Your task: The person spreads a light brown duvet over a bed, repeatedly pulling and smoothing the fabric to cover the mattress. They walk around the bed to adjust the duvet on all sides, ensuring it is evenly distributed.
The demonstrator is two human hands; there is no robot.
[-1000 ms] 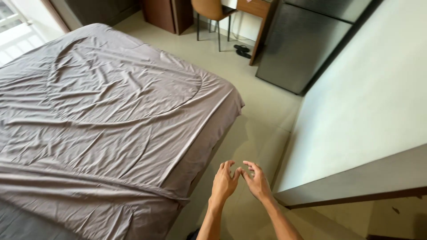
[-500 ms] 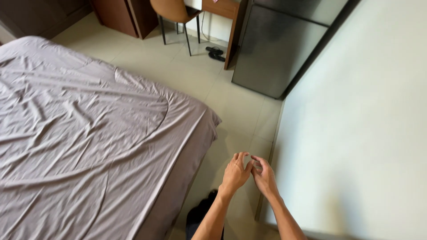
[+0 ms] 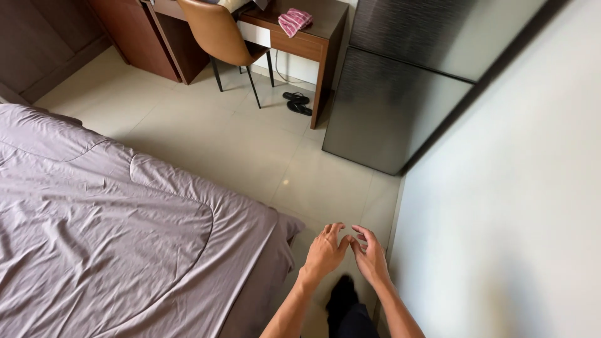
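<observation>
Touching fingertips, left hand [image 3: 323,253], right hand [image 3: 372,258], empty

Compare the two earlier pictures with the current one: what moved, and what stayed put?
The view swung away from the grey-mauve wrinkled bedspread toward the brown wooden desk and dark metal fridge. The left hand and right hand, pressed together before, now have spread fingers. Both stay empty, fingertips close.

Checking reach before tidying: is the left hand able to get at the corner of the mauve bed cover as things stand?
Probably yes: the left hand is empty, and bare tiled floor separates it from the nearby mauve bed cover.
</observation>
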